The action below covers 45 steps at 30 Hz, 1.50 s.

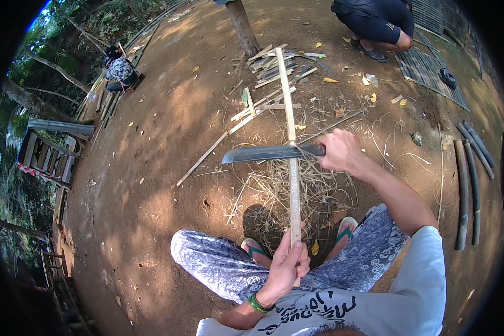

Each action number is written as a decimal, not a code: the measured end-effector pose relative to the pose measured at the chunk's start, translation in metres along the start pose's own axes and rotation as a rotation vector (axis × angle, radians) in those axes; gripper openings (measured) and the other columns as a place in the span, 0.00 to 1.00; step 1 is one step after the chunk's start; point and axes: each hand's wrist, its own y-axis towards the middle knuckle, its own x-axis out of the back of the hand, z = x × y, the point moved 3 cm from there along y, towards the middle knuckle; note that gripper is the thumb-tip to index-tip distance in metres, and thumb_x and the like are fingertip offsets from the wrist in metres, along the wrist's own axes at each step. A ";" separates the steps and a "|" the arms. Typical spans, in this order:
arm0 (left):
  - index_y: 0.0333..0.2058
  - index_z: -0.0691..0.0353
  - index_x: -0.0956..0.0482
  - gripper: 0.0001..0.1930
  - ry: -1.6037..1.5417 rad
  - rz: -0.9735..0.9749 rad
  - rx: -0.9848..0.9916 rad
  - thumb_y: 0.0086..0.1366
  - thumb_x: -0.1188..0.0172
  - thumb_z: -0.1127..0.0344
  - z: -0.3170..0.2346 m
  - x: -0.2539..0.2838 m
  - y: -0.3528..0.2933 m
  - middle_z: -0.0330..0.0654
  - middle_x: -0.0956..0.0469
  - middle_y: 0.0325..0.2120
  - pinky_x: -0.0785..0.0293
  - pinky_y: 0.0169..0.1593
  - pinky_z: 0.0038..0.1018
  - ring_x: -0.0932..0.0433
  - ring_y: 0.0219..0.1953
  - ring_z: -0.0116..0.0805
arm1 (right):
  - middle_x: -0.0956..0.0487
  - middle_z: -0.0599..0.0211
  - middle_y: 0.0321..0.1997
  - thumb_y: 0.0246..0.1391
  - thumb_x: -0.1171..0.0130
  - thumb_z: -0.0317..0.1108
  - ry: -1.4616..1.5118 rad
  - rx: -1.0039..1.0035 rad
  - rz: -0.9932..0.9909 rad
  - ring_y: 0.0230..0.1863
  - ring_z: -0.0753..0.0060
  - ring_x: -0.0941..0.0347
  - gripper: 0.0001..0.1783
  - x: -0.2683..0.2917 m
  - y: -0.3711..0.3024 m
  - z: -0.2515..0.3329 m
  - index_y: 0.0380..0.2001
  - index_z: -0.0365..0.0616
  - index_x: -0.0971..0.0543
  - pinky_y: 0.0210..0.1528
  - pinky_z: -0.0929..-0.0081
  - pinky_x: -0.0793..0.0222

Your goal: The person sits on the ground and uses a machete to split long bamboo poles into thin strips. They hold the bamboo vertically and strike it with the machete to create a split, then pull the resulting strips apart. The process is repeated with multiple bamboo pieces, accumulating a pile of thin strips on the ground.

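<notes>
My left hand (288,262) is closed around the lower end of a long, pale bamboo strip (295,196), which points away from me over the ground. In my right hand (341,152) is the dark handle of a machete, gripped firmly. The dark machete blade (255,154) reaches leftward and lies across the strip near its middle, roughly at a right angle to it. Below the strip is a loose heap of thin, curly shavings (269,193). My knees are bent on either side, with sandalled feet beside the heap.
Split bamboo pieces (271,73) lie piled by a thin tree trunk (242,31). A crouching person (375,25) is at the far right, near a slatted bamboo panel (431,73). Dark poles (462,196) lie at right. Another person (122,73) is low down at far left.
</notes>
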 end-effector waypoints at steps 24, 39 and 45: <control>0.53 0.57 0.32 0.14 -0.409 -0.084 0.014 0.78 0.61 0.59 0.015 0.072 0.036 0.38 0.30 0.26 0.30 0.30 0.23 0.26 0.26 0.32 | 0.23 0.54 0.16 0.36 0.37 0.39 0.026 0.331 0.297 0.24 0.45 0.22 0.09 -0.058 -0.053 0.052 0.19 0.45 0.20 0.33 0.49 0.26; 0.35 0.57 0.33 0.15 -0.411 -0.295 -0.031 0.77 0.56 0.53 0.007 0.069 0.024 0.35 0.37 0.19 0.44 0.21 0.22 0.39 0.18 0.27 | 0.33 0.59 0.11 0.48 0.33 0.36 0.526 0.353 0.480 0.13 0.62 0.33 0.14 -0.048 -0.093 0.086 0.20 0.37 0.24 0.20 0.66 0.40; 0.32 0.56 0.33 0.16 -0.411 -0.424 -0.031 0.76 0.54 0.51 0.017 0.068 0.035 0.32 0.39 0.17 0.47 0.19 0.21 0.44 0.15 0.23 | 0.27 0.57 0.13 0.39 0.34 0.33 0.520 0.508 0.546 0.18 0.50 0.26 0.08 -0.052 -0.113 0.100 0.21 0.41 0.22 0.23 0.60 0.32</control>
